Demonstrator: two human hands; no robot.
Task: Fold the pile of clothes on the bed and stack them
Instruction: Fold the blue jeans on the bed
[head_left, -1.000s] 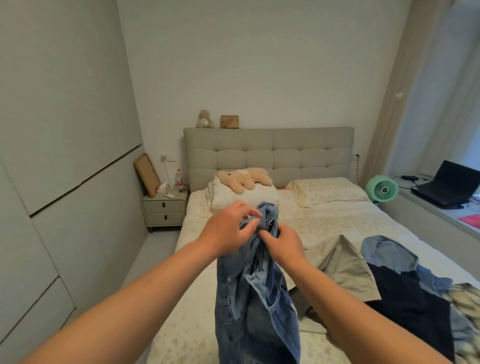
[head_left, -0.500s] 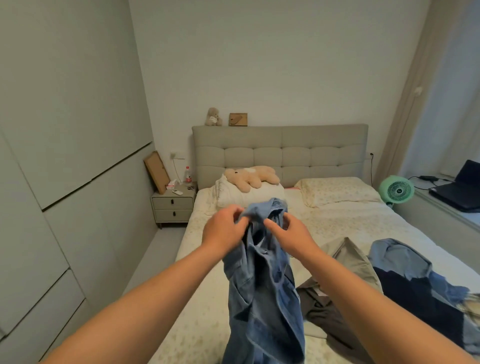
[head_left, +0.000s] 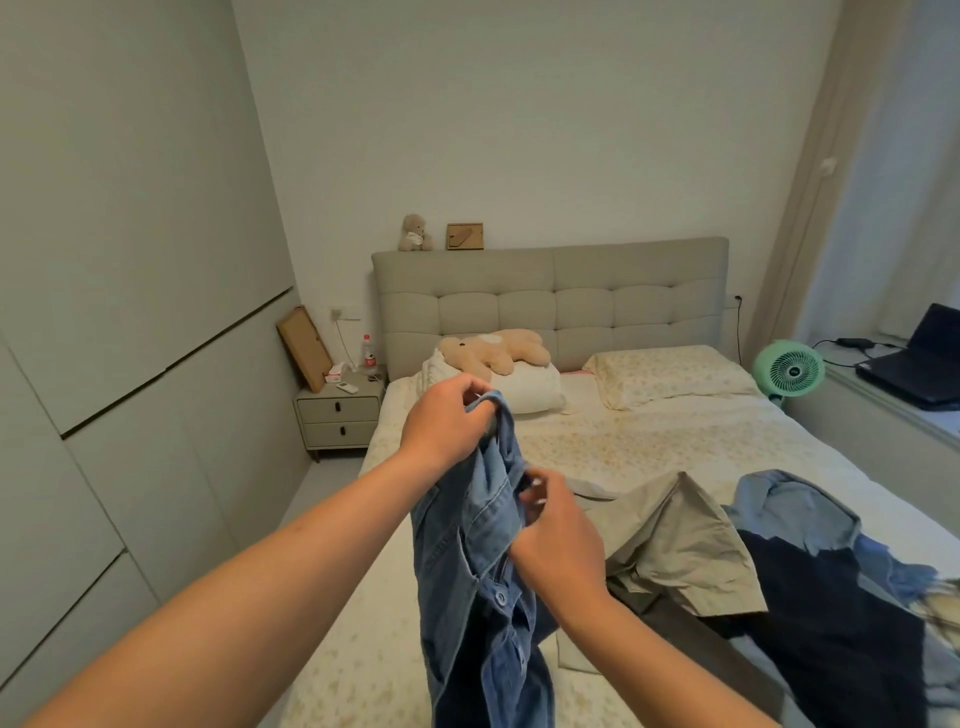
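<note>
Denim shirt (head_left: 483, 582) hangs in front of you above the bed (head_left: 649, 441), held up by both hands. Your left hand (head_left: 447, 423) grips its top edge, fingers curled round the fabric at 12 o'clock on the garment. Your right hand (head_left: 558, 530) pinches the buttoned front edge lower down, at 3 o'clock of the shirt. The pile (head_left: 805, 582) lies on the bed at your 2 o'clock: a beige garment (head_left: 680, 540) nearest, a dark navy one (head_left: 841, 639) and a light blue one (head_left: 795, 504) beyond it. A plush toy (head_left: 493, 351) rests on a pillow (head_left: 530, 389) at 12 o'clock. A green fan (head_left: 788, 370) stands at 2 o'clock.
</note>
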